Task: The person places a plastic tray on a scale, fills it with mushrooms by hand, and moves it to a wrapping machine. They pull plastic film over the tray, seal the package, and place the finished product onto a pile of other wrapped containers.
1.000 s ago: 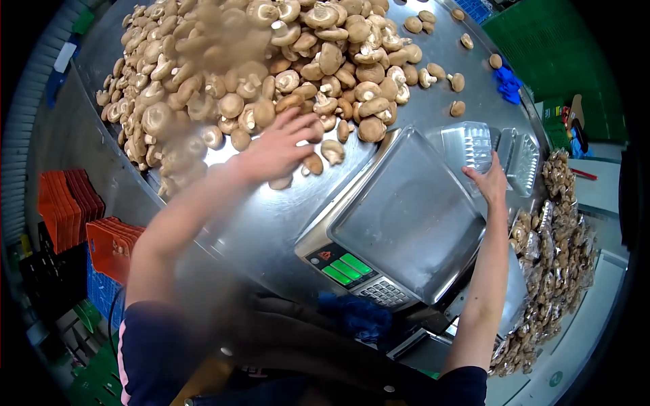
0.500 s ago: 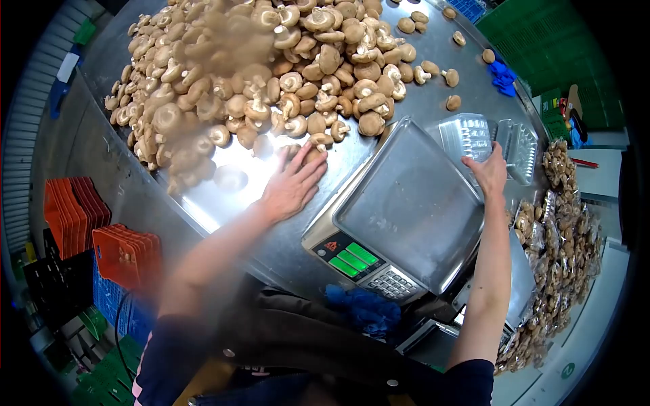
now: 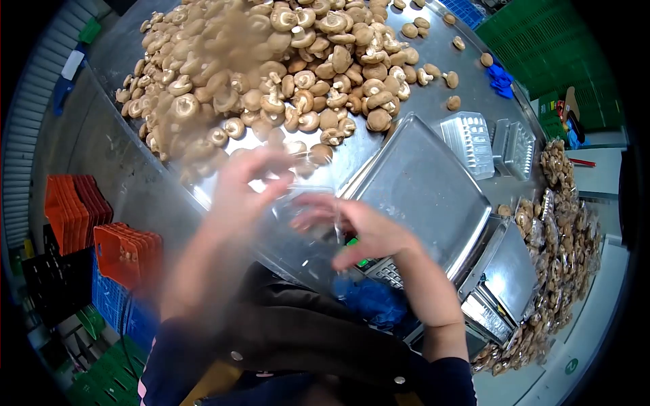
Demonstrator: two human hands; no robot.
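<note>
A clear plastic tray (image 3: 318, 235) is held in front of the body, over the near edge of the metal desk (image 3: 440, 51) and just beside the digital scale (image 3: 420, 193). It is gripped by the right hand (image 3: 369, 230), whose fingers are bent and seen through the plastic, with the thumb set well apart below them. The left hand (image 3: 249, 183) is blurred; its thumb and forefinger are parted, but whether the tray is pinched by its fingers cannot be told. The tray's outline is partly lost in glare and behind the hands.

The far part of the desk is covered by a heap of shiitake mushrooms (image 3: 325, 68), caps and pale stems turned every way. A few loose ones lie at its near edge, close to the left hand, and others are scattered to the right of the heap. The scale's green display (image 3: 363, 262) is partly hidden by the right hand, and nothing is carried on its steel platform. Beyond the scale, two groups of clear trays (image 3: 468, 143) are set side by side, near a crumpled blue glove or cloth (image 3: 501, 81). At the right, bagged mushrooms (image 3: 558, 264) are piled beside a metal-topped machine (image 3: 509, 267). At the left, orange crates (image 3: 128, 254) are stacked below desk height.
</note>
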